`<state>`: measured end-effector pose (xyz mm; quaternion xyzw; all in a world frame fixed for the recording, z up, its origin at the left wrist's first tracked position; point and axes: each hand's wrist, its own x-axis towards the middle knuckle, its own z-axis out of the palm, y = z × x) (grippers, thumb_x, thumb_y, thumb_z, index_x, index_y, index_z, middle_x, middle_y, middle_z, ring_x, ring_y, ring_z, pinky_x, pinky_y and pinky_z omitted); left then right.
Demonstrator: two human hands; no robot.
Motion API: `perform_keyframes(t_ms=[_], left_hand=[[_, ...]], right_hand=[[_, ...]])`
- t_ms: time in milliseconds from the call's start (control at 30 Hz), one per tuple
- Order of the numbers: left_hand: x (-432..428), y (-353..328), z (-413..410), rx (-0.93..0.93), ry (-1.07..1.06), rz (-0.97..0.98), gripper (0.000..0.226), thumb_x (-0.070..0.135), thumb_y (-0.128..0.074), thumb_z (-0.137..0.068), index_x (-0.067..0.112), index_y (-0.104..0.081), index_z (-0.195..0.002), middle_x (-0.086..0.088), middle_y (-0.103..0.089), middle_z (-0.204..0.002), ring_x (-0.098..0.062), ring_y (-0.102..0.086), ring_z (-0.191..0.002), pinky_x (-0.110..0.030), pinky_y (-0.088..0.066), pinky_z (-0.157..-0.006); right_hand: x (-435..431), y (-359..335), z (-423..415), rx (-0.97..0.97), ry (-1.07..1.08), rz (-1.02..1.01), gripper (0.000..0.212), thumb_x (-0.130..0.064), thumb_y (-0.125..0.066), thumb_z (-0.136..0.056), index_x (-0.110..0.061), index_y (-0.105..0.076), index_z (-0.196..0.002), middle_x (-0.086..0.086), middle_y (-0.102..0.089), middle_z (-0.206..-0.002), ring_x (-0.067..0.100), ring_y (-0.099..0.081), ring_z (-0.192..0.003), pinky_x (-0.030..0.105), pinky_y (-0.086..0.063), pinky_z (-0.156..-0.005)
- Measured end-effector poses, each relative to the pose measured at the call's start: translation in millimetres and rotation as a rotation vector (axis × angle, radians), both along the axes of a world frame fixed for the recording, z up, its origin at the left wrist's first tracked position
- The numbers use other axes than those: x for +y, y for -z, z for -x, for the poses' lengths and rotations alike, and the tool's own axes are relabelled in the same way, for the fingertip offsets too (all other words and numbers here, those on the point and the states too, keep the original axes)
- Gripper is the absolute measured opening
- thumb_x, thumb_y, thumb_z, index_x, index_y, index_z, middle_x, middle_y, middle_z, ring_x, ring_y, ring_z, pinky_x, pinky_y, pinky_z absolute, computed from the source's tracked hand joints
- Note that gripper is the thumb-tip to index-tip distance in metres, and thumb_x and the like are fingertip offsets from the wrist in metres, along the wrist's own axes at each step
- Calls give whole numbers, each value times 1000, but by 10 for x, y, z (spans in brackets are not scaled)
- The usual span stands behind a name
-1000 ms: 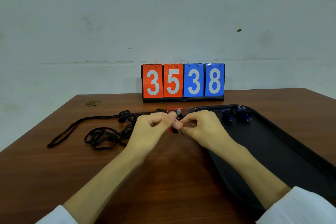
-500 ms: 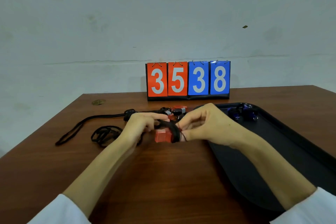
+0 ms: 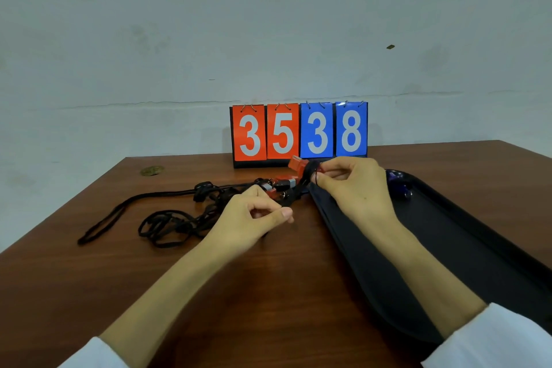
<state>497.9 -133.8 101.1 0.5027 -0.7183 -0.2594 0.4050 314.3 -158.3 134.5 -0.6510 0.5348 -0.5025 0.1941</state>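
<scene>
My right hand (image 3: 355, 185) pinches a small red block (image 3: 300, 165) with black cord wound round it, lifted above the left rim of the black tray (image 3: 466, 236). A black strap runs from that block down to my left hand (image 3: 254, 218), which pinches the strap (image 3: 294, 196) between thumb and curled fingers over the table. More red pieces (image 3: 282, 184) lie on the table just behind my left hand. A tangle of black cords (image 3: 176, 224) lies to the left.
A flip scoreboard (image 3: 298, 133) reading 3538 stands at the table's back edge. Blue pieces (image 3: 398, 184) sit in the far corner of the tray. A small round coin-like disc (image 3: 151, 170) lies at the back left of the brown table (image 3: 268, 293).
My right hand has lifted the red block up and to the right, away from my left hand, stretching the black strap between them. My left hand stayed low near the table.
</scene>
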Motion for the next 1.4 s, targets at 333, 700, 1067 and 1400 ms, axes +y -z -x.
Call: perform_keyframes(t_ms=[333,700,1067,1400], left_hand=[[111,-106,59,290,53,56,29,41,-61,-73,16,-75,-70,14,-73,-98,0,-63,-99,-24,-46,-92],[-51,-44,-72,430,-9,-231,42,-6,-41,-85,16,-74,-96,5,-74,-97,-22,-59,-115,-32,-50,-89],[31,2,-5,305,-27,-196,10,22,-67,-82,19,-75,-87,7,-74,-85,6,-63,-78,-17,-41,-77],[3,40,41,176,-42,-136,19,36,-64,-84,24,-75,-74,15,-70,-91,10,-58,-95,-10,-38,-78]], right_hand=[[57,83,-91,466,-99,7,26,-22,-67,-83,-19,-68,-109,-4,-68,-100,2,-55,-83,15,-46,-79],[173,25,-156,327,-455,-69,20,-13,-74,-76,-19,-72,-95,-18,-61,-77,-7,-58,-72,3,-45,-66],[88,11,-95,93,-358,-49,19,-11,-72,-76,-17,-70,-95,-6,-68,-85,5,-63,-78,17,-52,-73],[4,52,-57,-10,-86,-30,21,-13,-72,-78,-15,-70,-99,-13,-62,-77,0,-60,-73,8,-46,-64]])
